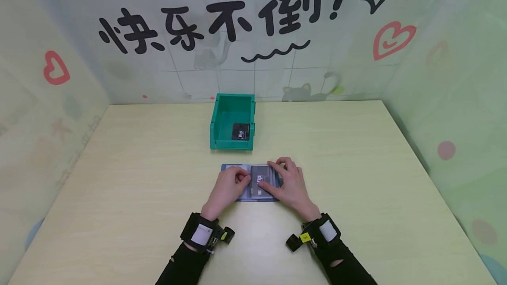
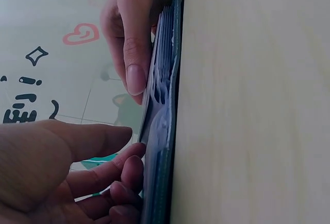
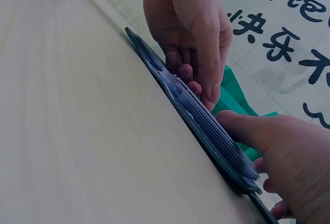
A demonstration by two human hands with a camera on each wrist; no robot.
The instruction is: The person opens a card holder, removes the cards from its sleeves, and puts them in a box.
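Note:
A blue card holder (image 1: 244,196) lies open on the table, its clear sleeves stacked in a thick bundle on the right. A dark Vip card (image 1: 259,175) shows on the right page. My left hand (image 1: 228,187) has thumb and forefinger pinched at the card's left edge; the left wrist view shows both fingertips (image 2: 121,137) close there. With the thumb on the card's face and the forefinger at the top edge, my right hand (image 1: 291,186) holds the holder's right side. Its thumb (image 3: 234,121) lies against the sleeves in the right wrist view.
Behind the card holder stands a green bin (image 1: 231,144) with another black Vip card (image 1: 240,131) inside it. The pale wooden table (image 1: 138,166) meets printed cloth walls (image 1: 253,74) at the back and sides.

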